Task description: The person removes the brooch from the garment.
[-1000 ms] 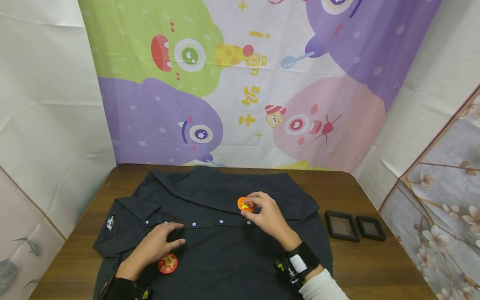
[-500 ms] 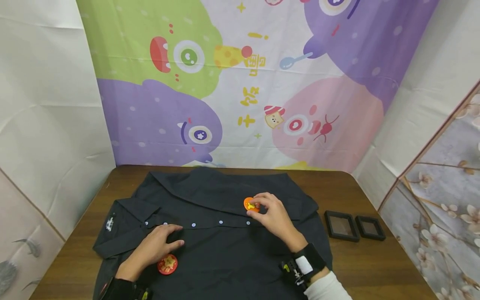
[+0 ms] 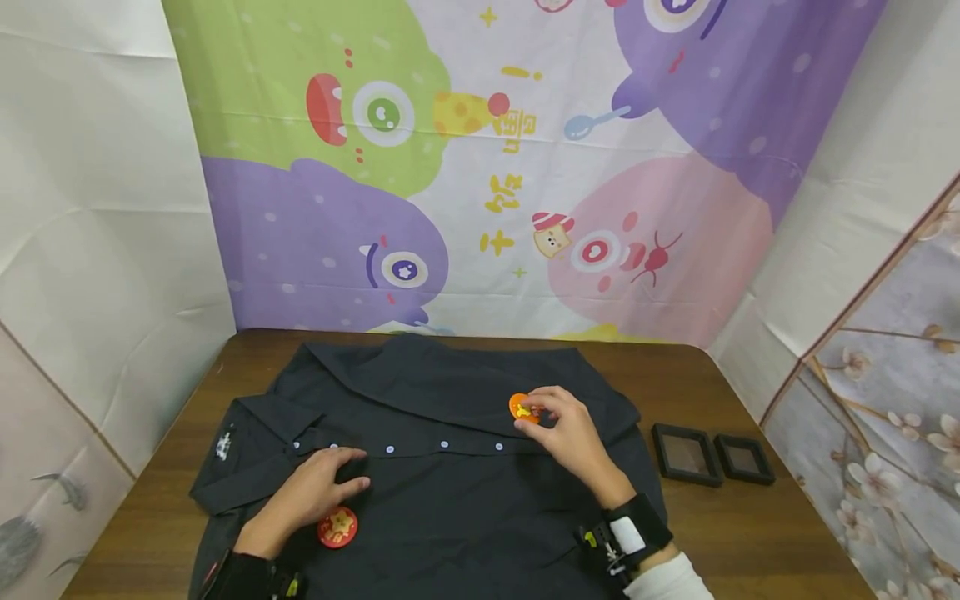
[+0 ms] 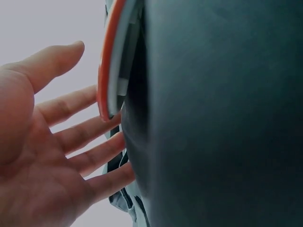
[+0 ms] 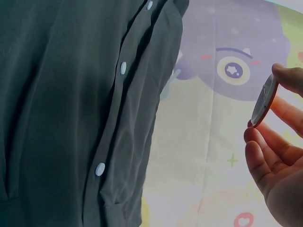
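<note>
Brown wood-grain table (image 3: 750, 533) bears a creased, matte black cloth shirt (image 3: 450, 517); above it, the right hand (image 3: 576, 440) pinches a glossy orange disc (image 3: 519, 406). The left hand (image 3: 309, 492) spreads its fingers, a round red badge (image 3: 338, 528) just beside its thumb side.

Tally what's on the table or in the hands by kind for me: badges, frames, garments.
Round badges: 2 (orange badge, red badge)
Black frames: 2 (larger frame, smaller frame)
Dark shirt: 1
Total: 5
</note>
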`<act>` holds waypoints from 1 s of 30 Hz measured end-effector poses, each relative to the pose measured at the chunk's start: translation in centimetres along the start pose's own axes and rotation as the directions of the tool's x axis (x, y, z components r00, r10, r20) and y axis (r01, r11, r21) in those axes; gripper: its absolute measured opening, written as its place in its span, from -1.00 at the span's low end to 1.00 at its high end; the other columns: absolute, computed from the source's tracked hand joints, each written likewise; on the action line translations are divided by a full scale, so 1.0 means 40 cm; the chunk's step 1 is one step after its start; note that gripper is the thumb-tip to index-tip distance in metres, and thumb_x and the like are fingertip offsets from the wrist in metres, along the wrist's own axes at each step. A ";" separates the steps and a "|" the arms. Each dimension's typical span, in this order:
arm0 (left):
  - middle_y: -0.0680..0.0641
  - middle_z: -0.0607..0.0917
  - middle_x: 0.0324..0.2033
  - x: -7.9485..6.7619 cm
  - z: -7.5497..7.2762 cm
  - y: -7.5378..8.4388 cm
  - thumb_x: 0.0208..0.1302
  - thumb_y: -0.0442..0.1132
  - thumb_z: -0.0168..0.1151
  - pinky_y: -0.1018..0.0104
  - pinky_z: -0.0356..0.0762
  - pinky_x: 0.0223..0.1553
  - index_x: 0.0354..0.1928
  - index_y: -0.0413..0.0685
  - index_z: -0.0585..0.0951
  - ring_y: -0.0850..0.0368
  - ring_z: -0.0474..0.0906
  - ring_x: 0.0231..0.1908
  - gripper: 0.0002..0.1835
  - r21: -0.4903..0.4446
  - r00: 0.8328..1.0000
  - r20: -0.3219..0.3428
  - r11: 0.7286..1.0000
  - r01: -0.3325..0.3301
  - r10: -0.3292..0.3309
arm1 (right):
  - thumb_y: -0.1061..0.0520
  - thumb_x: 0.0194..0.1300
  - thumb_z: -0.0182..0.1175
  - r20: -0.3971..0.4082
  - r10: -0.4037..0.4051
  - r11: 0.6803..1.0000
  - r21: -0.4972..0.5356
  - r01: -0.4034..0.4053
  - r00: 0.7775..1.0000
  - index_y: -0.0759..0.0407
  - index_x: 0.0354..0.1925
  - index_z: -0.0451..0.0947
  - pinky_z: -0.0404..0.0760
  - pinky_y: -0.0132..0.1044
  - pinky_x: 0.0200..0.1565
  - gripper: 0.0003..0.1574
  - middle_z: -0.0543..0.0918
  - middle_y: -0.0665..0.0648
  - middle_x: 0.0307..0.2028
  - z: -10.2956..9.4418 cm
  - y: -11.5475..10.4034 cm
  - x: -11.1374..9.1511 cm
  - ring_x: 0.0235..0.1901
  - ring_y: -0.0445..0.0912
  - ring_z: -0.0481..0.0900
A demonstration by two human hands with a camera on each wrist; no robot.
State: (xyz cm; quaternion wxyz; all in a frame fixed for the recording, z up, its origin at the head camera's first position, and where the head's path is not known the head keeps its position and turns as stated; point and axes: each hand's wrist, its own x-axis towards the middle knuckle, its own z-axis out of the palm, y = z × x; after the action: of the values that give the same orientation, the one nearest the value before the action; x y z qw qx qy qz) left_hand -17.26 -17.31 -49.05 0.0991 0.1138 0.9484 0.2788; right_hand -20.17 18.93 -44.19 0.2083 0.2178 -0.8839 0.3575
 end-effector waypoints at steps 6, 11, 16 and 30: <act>-0.23 0.57 0.06 0.003 0.000 -0.001 0.14 -0.01 0.27 -0.26 0.32 0.13 0.07 -0.13 0.54 -0.25 0.37 0.14 -0.50 0.002 1.000 0.018 1.000 0.013 -0.013 | 0.11 -0.12 0.47 0.006 0.007 1.000 0.001 -0.007 1.000 0.12 -0.27 0.68 0.61 -0.11 -0.39 -0.65 0.65 0.12 -0.19 -0.005 0.005 -0.004 -0.31 -0.09 0.55; -0.21 0.58 0.04 0.001 0.001 -0.001 0.13 -0.03 0.28 -0.24 0.33 0.13 0.05 -0.12 0.55 -0.23 0.38 0.12 -0.52 0.022 1.000 0.004 1.000 0.005 -0.005 | 0.11 -0.10 0.46 0.002 0.031 1.000 -0.002 -0.031 1.000 0.14 -0.26 0.67 0.65 -0.03 -0.32 -0.65 0.64 0.14 -0.17 -0.014 0.016 -0.011 -0.26 -0.05 0.57; -0.21 0.58 0.05 -0.004 0.002 0.000 0.12 -0.06 0.29 -0.24 0.31 0.14 0.04 -0.11 0.55 -0.22 0.37 0.13 -0.54 0.029 1.000 -0.022 0.999 -0.014 0.015 | 0.11 -0.08 0.45 0.005 0.058 0.998 0.013 -0.058 0.998 0.17 -0.27 0.67 0.66 0.03 -0.27 -0.67 0.64 0.17 -0.18 -0.021 0.032 -0.017 -0.25 -0.03 0.58; -0.29 0.47 0.16 -0.003 0.007 0.003 0.17 -0.03 0.25 -0.30 0.27 0.13 0.10 -0.10 0.52 -0.28 0.28 0.19 -0.51 0.044 0.995 -0.064 0.997 -0.069 0.071 | 0.15 -0.14 0.48 -0.042 0.051 0.998 -0.041 -0.052 0.998 0.19 -0.30 0.68 0.63 -0.07 -0.38 -0.66 0.65 0.17 -0.21 -0.053 0.056 -0.035 -0.31 -0.06 0.57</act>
State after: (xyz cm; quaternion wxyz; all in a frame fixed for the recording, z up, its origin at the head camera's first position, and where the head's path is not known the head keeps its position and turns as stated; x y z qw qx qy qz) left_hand -17.06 -17.08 -49.21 0.0557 0.1398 0.9522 0.2660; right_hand -19.77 22.26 -44.74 0.2216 0.1831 -0.8922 0.3484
